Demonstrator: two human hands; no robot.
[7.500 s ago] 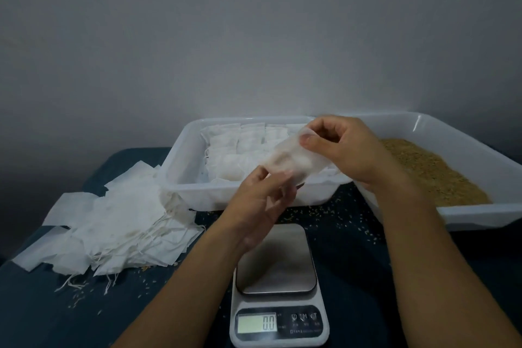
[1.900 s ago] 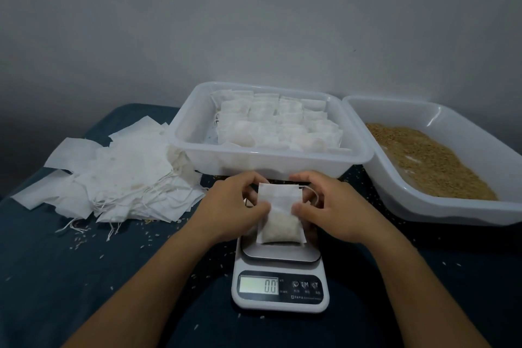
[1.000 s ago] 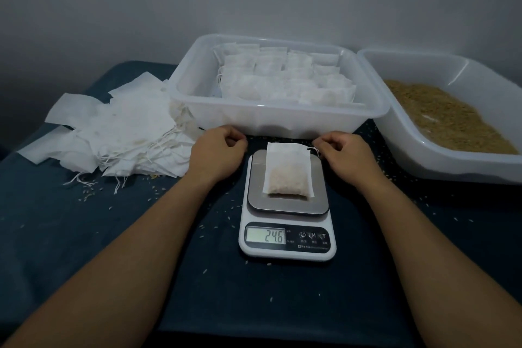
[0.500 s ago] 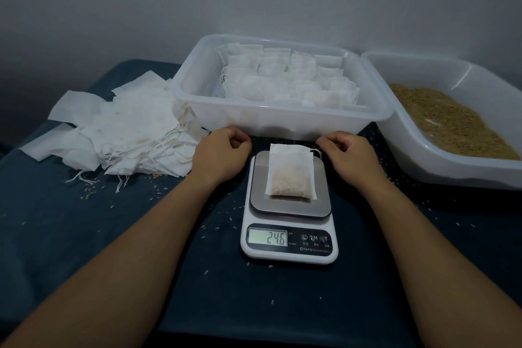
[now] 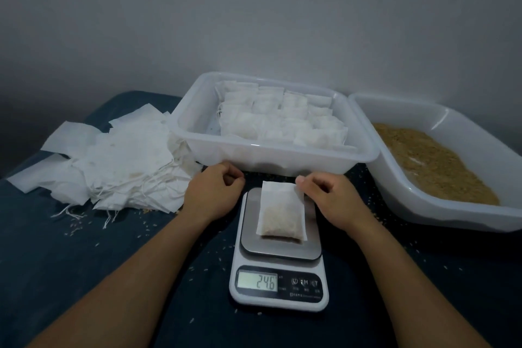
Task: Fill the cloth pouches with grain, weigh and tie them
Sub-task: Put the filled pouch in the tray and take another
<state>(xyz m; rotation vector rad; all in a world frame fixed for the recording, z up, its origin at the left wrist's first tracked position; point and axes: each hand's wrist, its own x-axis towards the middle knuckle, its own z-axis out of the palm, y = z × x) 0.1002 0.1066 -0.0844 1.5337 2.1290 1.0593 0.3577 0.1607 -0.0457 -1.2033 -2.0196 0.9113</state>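
A white cloth pouch [image 5: 282, 212] with grain in its lower half lies flat on the steel platform of the kitchen scale [image 5: 278, 284], whose display reads 24.6. My right hand [image 5: 329, 198] lies over the pouch's upper right corner, fingers curled and fingertips pinching that corner. My left hand [image 5: 211, 192] rests on the dark cloth just left of the scale, loosely curled and holding nothing. Behind the scale, a clear tray [image 5: 197, 124] holds several filled pouches. A second tray [image 5: 457, 215] at the right holds brown grain [image 5: 432, 161].
A heap of empty white pouches [image 5: 113, 161] with loose strings lies on the dark blue cloth at the left. Stray grains are scattered on the cloth around the scale. A grey wall stands right behind the trays.
The pouch was set on the scale and both hands drew back; the reading rose to 24.6. In the last half second my right hand moved left onto the pouch's upper right corner.
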